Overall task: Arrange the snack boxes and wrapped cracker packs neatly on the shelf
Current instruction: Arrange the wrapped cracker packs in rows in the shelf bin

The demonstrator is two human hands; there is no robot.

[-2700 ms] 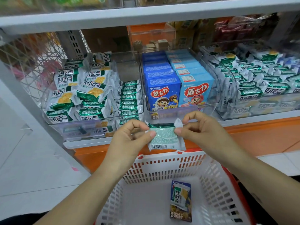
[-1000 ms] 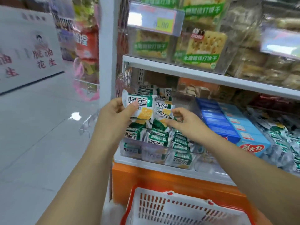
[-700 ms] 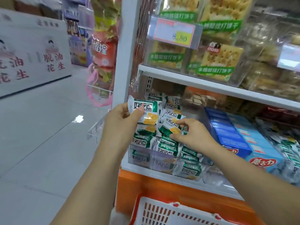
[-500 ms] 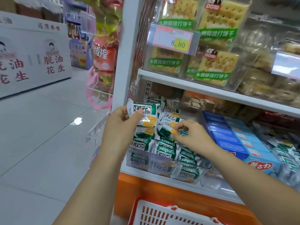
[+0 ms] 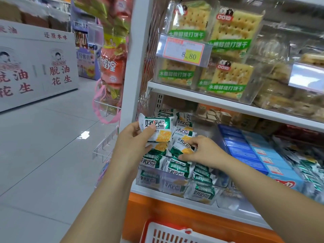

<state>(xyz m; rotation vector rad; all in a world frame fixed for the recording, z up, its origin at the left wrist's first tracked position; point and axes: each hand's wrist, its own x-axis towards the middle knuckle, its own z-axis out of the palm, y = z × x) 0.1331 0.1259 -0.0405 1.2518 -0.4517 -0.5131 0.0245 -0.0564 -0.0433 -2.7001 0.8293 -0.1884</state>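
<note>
Restocking step: left hand (image 5: 133, 142) pinches one pack (image 5: 157, 128) above the bin (image 5: 177, 185), right hand (image 5: 201, 151) pinches a stacked pack (image 5: 182, 146); next, probably seat each flat in its row.

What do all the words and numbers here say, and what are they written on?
"好吃点": green-and-white wrapped cracker pack held in the left hand, and the binned pack that the right hand pinches.
"8.80": pink-and-yellow price tag.
"木糖醇梳打饼干": green bands on the clear-wrapped soda cracker packs.
"脱油花生" and "还原本味": white display box.
Too small or blurred to read: labels on the light blue snack boxes.
</note>
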